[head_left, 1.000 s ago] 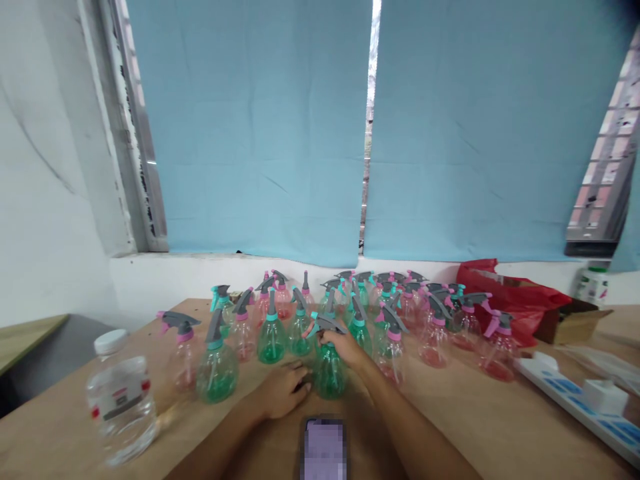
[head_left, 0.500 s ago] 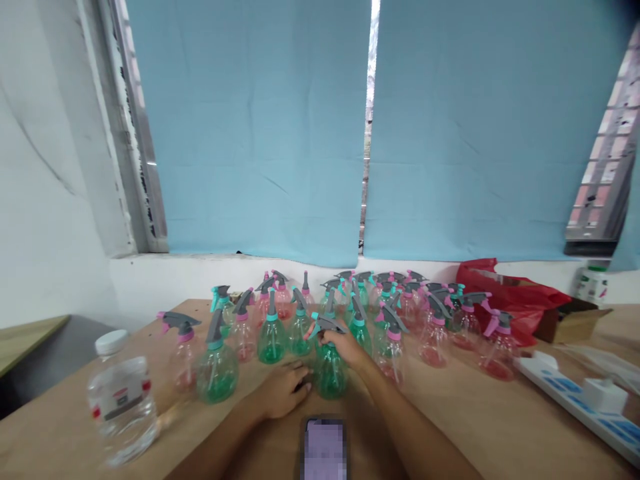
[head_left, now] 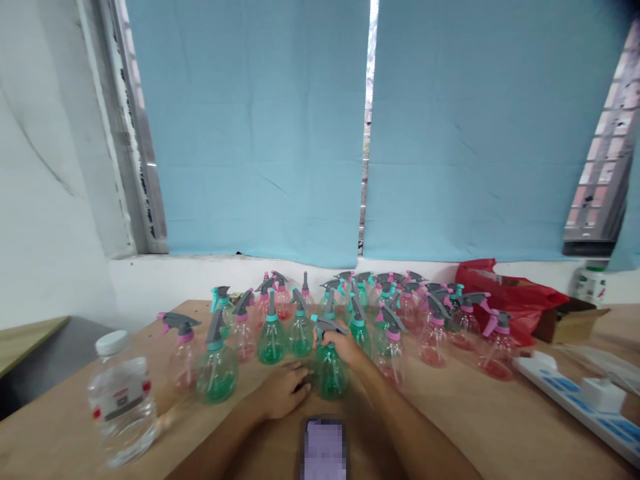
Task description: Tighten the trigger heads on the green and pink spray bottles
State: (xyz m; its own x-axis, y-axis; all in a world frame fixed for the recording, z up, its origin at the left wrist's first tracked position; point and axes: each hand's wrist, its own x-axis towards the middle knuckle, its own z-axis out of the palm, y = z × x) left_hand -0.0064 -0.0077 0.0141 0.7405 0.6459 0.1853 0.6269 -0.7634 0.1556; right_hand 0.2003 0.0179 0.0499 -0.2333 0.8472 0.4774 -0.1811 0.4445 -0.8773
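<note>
My right hand (head_left: 343, 345) is wrapped round the grey-and-teal head of a green spray bottle (head_left: 331, 379), fingers at the trigger. The bottle stands upright on the table with green liquid low inside. To its left my left hand (head_left: 287, 389) lies on the tabletop, fingers loosely spread and holding nothing. Close by stand another green spray bottle (head_left: 217, 377), a green one (head_left: 271, 341) behind my left hand, and a pink one (head_left: 393, 357) right of my right wrist. A phone (head_left: 325, 447) with a blurred screen lies between my forearms.
Several more pink and green spray bottles crowd the wooden table (head_left: 280, 453) toward the wall. A clear water bottle (head_left: 123, 407) stands at left. At right are a power strip (head_left: 575, 400), a cardboard box (head_left: 573, 323) and a red plastic bag (head_left: 515, 293).
The fingers of my right hand have drawn in toward the bottle's neck, pulling the trigger closer. My left hand and the other bottles look unmoved.
</note>
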